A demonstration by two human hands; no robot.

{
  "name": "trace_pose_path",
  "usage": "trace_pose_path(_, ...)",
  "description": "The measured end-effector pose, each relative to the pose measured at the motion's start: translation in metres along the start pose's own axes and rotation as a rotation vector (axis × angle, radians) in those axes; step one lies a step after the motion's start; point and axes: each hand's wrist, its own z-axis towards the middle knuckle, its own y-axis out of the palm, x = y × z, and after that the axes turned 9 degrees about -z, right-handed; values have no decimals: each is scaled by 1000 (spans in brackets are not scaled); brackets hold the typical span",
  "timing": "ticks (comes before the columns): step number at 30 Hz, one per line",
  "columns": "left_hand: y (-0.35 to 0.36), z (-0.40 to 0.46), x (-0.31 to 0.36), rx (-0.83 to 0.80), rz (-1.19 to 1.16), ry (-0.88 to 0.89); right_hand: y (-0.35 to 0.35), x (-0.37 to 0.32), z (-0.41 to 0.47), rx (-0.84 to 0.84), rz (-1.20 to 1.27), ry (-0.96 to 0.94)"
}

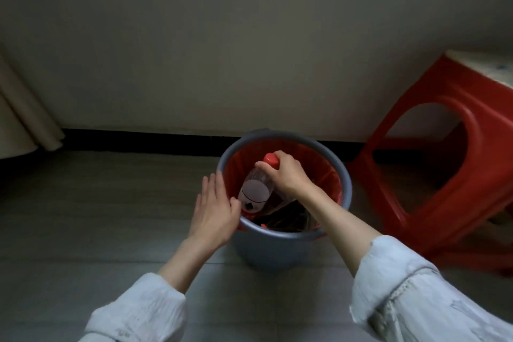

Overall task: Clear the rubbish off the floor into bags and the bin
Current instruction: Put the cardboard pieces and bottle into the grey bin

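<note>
A round grey-blue bin (280,247) lined with a red bag (330,178) stands on the floor by the wall. My right hand (288,175) grips the neck of a clear plastic bottle (256,191) with a red cap, held tilted over the bin's mouth, base down inside it. Dark rubbish lies in the bin beneath the bottle. My left hand (213,208) rests flat against the bin's left rim with fingers extended, thumb touching the edge near the bottle's base, holding nothing.
A red plastic stool (444,175) stands close to the right of the bin. A pale curtain (25,119) hangs at the far left. A dark skirting runs along the wall behind the bin. Grey tiled floor (97,216) lies to the left and front.
</note>
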Motion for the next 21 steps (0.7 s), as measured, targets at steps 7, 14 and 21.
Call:
trace_pose_path(7, -2, -2, -1, 7, -54, 2, -15, 17, -13, -95, -264, 9)
trace_pose_path(14, 2, -2, 6, 223, -268, -130, -41, 79, -36, 186, -270, 374)
trace_pose_path(21, 7, 37, -27, 218, -498, -267, -30, 72, -28, 237, -102, 444)
